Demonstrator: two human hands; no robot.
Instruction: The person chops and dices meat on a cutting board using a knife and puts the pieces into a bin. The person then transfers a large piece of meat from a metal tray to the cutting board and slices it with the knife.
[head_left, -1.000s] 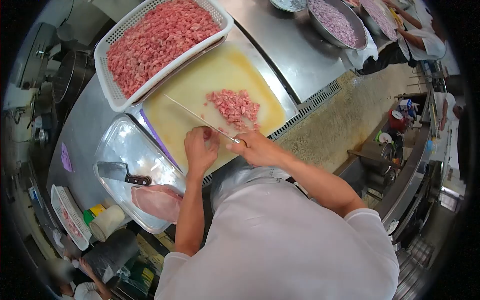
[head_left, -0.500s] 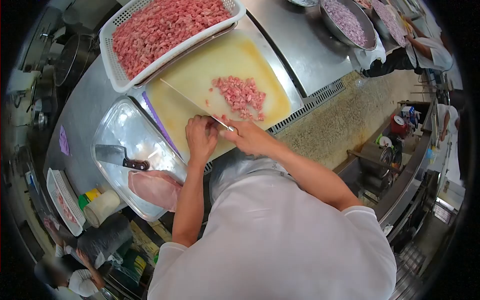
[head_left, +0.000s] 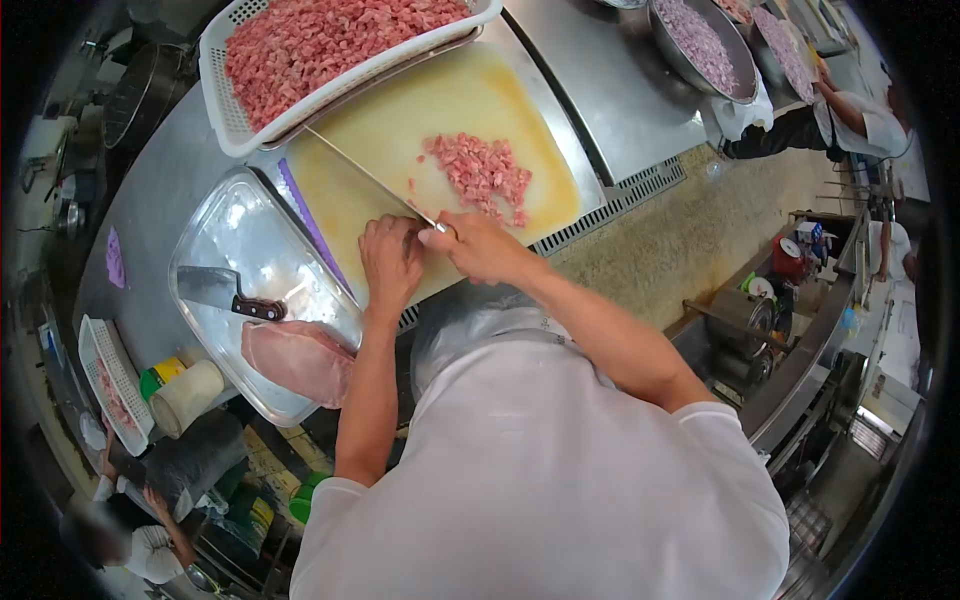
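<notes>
My right hand (head_left: 482,246) is wrapped round the handle of a long thin knife (head_left: 365,176), whose blade reaches across the yellowed cutting board (head_left: 475,85) toward its upper left. Close beside the blade, my left hand (head_left: 391,262) presses down on the board's near edge with curled fingers. Under those fingers is a dark bit, probably meat, mostly hidden. Diced pink meat (head_left: 482,175) lies in a heap on the board, with a few loose bits left of it. A white basket (head_left: 222,115) full of diced meat stands beyond the board.
On the left, a metal tray (head_left: 215,215) holds a cleaver (head_left: 218,290) and a large piece of meat (head_left: 298,362). A metal bowl of chopped onion (head_left: 700,50) stands at upper right. People are at work at upper right (head_left: 868,125) and lower left (head_left: 150,540).
The view has shifted, so the board and basket sit higher in the frame. My left hand's fingers have come closer together beside the blade. The knife remains in my right hand.
</notes>
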